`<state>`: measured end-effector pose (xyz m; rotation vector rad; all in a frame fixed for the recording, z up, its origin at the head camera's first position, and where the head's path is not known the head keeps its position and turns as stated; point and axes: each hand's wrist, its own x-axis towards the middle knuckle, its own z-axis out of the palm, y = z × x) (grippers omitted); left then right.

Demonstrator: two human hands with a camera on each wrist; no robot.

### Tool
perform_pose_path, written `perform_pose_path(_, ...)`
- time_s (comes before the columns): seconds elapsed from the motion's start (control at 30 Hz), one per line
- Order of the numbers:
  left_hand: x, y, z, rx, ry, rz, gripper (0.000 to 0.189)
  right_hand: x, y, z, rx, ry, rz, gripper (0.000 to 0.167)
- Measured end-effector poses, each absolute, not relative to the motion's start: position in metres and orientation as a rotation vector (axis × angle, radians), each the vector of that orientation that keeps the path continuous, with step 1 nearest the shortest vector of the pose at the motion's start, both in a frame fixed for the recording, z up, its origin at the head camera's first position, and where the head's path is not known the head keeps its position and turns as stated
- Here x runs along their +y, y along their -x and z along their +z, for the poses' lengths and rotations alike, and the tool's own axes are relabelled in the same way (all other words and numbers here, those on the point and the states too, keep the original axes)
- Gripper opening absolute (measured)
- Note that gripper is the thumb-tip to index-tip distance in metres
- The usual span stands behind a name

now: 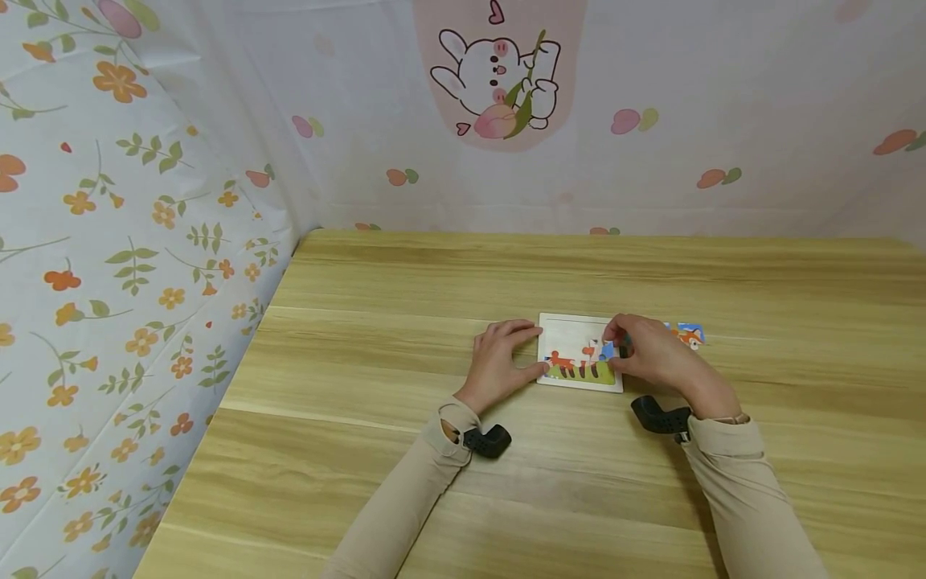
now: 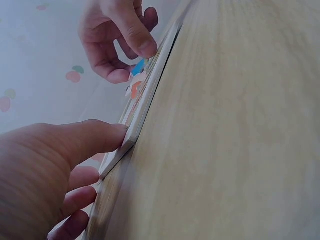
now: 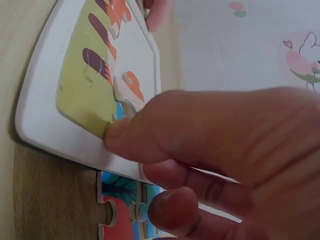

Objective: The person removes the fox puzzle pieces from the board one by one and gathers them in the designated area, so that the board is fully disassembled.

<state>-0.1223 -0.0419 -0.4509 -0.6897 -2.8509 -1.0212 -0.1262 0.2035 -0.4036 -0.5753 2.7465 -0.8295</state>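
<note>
A white-framed jigsaw board (image 1: 564, 330) lies on the table, its lower part filled with green-and-orange pieces (image 1: 596, 373) showing striped legs. My left hand (image 1: 499, 362) rests at the board's left edge. In the left wrist view its thumb (image 2: 102, 137) presses the frame corner, and the other fingers lie loosely beside it. Over the board's right side, my right hand (image 1: 661, 354) pinches a blue-and-white puzzle piece (image 1: 607, 351) between thumb and fingers. That piece is tilted up at the edge of the fitted ones; the right thumb (image 3: 125, 137) partly hides it in the right wrist view.
Loose puzzle pieces (image 1: 690, 334) with blue and orange print lie just right of the board, partly behind the right hand. A black wrist device (image 1: 488, 441) sits on the left wrist, another (image 1: 660, 416) on the right. A printed cloth (image 1: 347, 161) hangs behind the wooden table (image 1: 405, 305).
</note>
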Motion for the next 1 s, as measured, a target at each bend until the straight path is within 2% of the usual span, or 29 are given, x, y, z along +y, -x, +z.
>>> perform_pose_path(0.8,-0.0417,0.1226,-0.4497,-2.846,0.702,-1.018,0.051,0.2131,0.1269,-0.3974,2.765,0.55,-0.872,0.027)
perform_pose_path(1.0,-0.0417,0.1233,-0.4504,-2.853,0.693,-1.016,0.051,0.2103,0.1285,-0.3962,2.832,0.621,-0.87,0.028)
